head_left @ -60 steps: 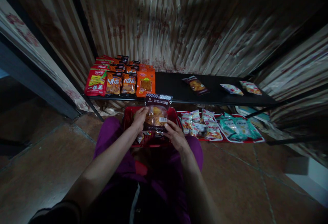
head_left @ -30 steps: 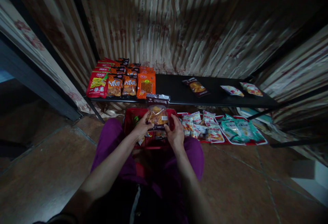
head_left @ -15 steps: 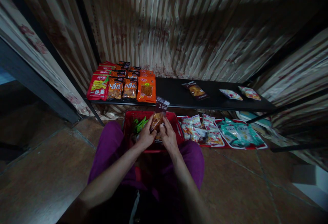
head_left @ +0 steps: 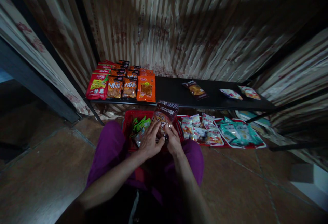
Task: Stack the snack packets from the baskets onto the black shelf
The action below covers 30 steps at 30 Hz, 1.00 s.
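Note:
Between my two hands is a brown snack bag [head_left: 167, 109] with a checkered top edge, its printed front turned up toward me. My left hand [head_left: 151, 140] grips its lower left side, and my right hand [head_left: 173, 138] has hold of the lower right. The bag is over a red basket [head_left: 128, 118] between my knees. Green snack packets [head_left: 140, 125] lie in the basket's left part, left of my left hand. My hands and the bag hide much of the basket's inside.
Beyond the basket runs a black shelf [head_left: 169, 89]. Red and orange snack bags [head_left: 115, 86] stand in rows at its left. A brown bag [head_left: 196, 90] and two white packets [head_left: 230, 94] lie farther right. Baskets of white bags [head_left: 201, 128] and teal bags [head_left: 241, 133] sit under the shelf's front edge.
The brown bag has turned from edge-on to face up, showing its broad printed front. Both hands have shifted slightly toward me and right, still on the bag. More green packets show.

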Available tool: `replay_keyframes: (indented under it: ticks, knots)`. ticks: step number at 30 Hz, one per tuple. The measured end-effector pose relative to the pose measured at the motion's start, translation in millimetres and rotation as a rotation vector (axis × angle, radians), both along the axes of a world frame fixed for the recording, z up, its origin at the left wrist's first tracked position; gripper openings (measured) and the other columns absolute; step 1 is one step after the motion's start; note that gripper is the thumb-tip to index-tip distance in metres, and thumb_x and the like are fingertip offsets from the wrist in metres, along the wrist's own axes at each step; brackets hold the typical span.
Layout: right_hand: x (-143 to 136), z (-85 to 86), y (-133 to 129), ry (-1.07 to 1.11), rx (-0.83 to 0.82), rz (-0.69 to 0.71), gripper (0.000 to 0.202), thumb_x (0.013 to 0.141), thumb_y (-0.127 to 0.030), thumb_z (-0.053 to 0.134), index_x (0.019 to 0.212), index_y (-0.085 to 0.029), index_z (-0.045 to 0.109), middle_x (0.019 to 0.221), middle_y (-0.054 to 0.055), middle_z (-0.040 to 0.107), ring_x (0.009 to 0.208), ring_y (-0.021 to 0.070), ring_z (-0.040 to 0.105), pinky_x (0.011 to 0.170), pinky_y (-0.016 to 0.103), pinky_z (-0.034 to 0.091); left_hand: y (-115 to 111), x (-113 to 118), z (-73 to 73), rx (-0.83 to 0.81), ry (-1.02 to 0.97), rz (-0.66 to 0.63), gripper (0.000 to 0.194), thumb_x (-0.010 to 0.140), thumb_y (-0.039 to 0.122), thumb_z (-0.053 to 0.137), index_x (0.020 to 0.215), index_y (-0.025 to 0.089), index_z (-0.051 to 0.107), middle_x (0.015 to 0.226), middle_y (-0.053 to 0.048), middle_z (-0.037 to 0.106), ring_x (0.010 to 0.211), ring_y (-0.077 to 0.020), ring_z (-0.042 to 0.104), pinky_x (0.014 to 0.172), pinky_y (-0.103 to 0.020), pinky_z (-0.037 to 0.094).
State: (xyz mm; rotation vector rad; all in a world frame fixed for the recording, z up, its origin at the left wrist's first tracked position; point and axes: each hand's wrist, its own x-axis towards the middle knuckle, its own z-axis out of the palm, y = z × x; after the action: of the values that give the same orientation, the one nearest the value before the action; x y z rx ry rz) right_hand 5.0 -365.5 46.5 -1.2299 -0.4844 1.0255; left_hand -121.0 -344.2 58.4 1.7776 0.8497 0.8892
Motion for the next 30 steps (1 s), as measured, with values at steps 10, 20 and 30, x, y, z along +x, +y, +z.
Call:
replay_keyframes:
  ticks: [10, 20, 30]
  knots:
    - [13, 10.0, -10, 0.136, -0.03, 0.109, 0.047, 0.065, -0.044, 0.072, 0.109, -0.03, 0.063, 0.118, 0.002, 0.066, 0.106, 0.0268, 0.063, 0.081, 0.04, 0.054, 59, -4, 4.3, -0.485, -0.354, 0.351, 0.027, 0.069, 0.031, 0.072, 0.093, 0.02, 0.067, 0.103, -0.008, 0.067, 0.105, -0.0244, 0.058, 0.098, -0.038, 0.039]
    - [4, 10.4, -15, 0.155, -0.077, 0.191, 0.043, 0.056, -0.046, 0.079, 0.093, -0.028, 0.068, 0.1, 0.002, 0.072, 0.096, 0.0258, 0.065, 0.078, 0.039, 0.054, 70, -4, 16.0, -0.847, -0.576, 0.17, 0.041, 0.055, 0.044, 0.081, 0.081, 0.016, 0.067, 0.079, -0.005, 0.07, 0.07, -0.0165, 0.062, 0.067, -0.028, 0.047]
    - [19, 11.9, 11, 0.048, 0.004, -0.032, 0.031, 0.057, -0.043, 0.081, 0.076, -0.025, 0.065, 0.066, -0.006, 0.066, 0.059, 0.0092, 0.06, 0.061, 0.023, 0.052, 63, -6, 13.9, -0.634, -0.435, 0.287, 0.022, 0.065, 0.037, 0.074, 0.068, 0.016, 0.068, 0.066, 0.001, 0.064, 0.066, -0.0131, 0.054, 0.066, -0.024, 0.039]
